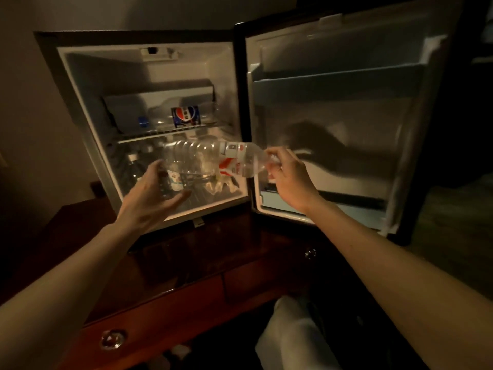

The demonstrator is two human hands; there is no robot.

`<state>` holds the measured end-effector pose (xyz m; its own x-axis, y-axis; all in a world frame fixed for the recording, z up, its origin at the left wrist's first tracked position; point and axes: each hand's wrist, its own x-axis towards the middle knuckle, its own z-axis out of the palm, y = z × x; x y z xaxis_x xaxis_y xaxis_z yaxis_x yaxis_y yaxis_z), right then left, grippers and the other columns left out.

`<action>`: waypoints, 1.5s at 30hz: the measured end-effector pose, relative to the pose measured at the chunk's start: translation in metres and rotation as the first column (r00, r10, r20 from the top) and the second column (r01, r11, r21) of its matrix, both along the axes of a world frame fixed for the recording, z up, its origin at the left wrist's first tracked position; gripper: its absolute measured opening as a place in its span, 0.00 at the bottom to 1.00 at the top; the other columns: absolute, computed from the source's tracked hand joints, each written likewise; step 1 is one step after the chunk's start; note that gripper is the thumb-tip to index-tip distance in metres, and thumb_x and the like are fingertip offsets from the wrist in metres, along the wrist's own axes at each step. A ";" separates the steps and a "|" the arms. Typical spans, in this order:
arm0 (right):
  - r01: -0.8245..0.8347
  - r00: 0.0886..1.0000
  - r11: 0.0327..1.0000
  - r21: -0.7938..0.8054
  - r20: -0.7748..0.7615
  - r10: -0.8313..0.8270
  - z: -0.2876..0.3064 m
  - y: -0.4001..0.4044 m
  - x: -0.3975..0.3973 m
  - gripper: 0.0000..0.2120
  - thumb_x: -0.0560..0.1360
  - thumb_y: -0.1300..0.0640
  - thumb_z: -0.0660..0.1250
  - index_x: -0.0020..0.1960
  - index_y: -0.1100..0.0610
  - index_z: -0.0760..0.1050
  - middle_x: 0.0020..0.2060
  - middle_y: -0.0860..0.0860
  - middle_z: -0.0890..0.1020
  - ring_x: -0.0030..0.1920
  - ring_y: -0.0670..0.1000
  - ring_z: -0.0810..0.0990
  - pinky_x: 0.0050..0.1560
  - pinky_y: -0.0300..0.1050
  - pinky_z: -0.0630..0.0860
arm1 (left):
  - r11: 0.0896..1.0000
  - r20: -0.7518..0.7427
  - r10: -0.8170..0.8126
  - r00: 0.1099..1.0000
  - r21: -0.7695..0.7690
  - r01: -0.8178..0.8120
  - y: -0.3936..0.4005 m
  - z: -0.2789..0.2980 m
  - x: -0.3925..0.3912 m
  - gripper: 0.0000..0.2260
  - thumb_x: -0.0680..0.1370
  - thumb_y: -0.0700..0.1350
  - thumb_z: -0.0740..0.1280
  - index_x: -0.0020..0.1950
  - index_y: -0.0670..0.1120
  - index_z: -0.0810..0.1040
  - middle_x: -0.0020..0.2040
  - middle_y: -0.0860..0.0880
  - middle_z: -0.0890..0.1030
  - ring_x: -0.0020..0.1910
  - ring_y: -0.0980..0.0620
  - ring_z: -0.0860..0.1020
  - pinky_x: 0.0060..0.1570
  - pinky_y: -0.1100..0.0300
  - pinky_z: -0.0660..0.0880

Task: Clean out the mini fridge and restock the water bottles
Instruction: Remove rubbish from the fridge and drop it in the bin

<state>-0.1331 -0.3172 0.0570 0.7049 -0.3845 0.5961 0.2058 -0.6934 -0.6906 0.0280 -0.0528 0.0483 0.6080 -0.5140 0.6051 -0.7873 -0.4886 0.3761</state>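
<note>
Head view: dark wood counter (186,263) with round drawer knobs nearest, both bare forearms reaching over it to the open mini fridge (149,124). Right hand (289,174) grip pinches the neck end of a clear water bottle (213,160) held sideways across the fridge opening; left hand (152,193) grip wide, fingers spread under the bottle's base, contact unclear. Behind, lower compartment holds bottles, wire shelf (170,132) carries a Pepsi can (186,116), door (346,116) swung right.

bottle cap (272,162) hidden inside right hand (289,177), lower-shelf clutter (221,186) blurred, dim, fridge door (346,116) top cropped
</note>
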 end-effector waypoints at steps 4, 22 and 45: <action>0.076 0.997 0.996 0.041 -0.017 -0.076 -0.014 -0.011 -0.042 0.11 0.83 0.62 0.58 0.64 0.58 0.74 0.60 0.52 0.73 0.56 0.49 0.77 0.50 0.40 0.81 | 0.966 -0.081 -0.253 0.964 -0.083 0.246 -0.023 0.003 -0.020 0.44 0.66 0.57 0.73 0.77 0.49 0.56 0.62 0.46 0.74 0.55 0.50 0.78 0.49 0.52 0.80; 0.486 0.850 0.844 0.228 -0.350 -0.394 -0.091 -0.032 -0.277 0.13 0.79 0.62 0.66 0.62 0.53 0.75 0.57 0.50 0.78 0.53 0.47 0.79 0.50 0.44 0.81 | 0.656 -0.164 -0.735 0.659 0.077 0.751 -0.148 -0.070 -0.144 0.28 0.70 0.48 0.77 0.66 0.51 0.70 0.59 0.54 0.76 0.53 0.57 0.78 0.47 0.55 0.82; 0.795 0.600 0.498 0.346 -0.571 -0.561 -0.223 -0.118 -0.400 0.13 0.76 0.64 0.67 0.57 0.52 0.79 0.57 0.51 0.79 0.59 0.50 0.77 0.62 0.48 0.75 | 0.547 -0.418 -0.668 0.616 0.285 0.787 -0.288 -0.206 -0.274 0.29 0.69 0.54 0.77 0.66 0.51 0.70 0.58 0.54 0.78 0.51 0.56 0.78 0.52 0.53 0.79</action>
<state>-0.5332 -0.4355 -0.1656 0.1706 -0.9810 -0.0922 -0.4901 -0.0033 -0.8716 -0.2465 -0.3408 -0.1581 -0.0065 -0.9926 0.1209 -0.8547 0.0683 0.5146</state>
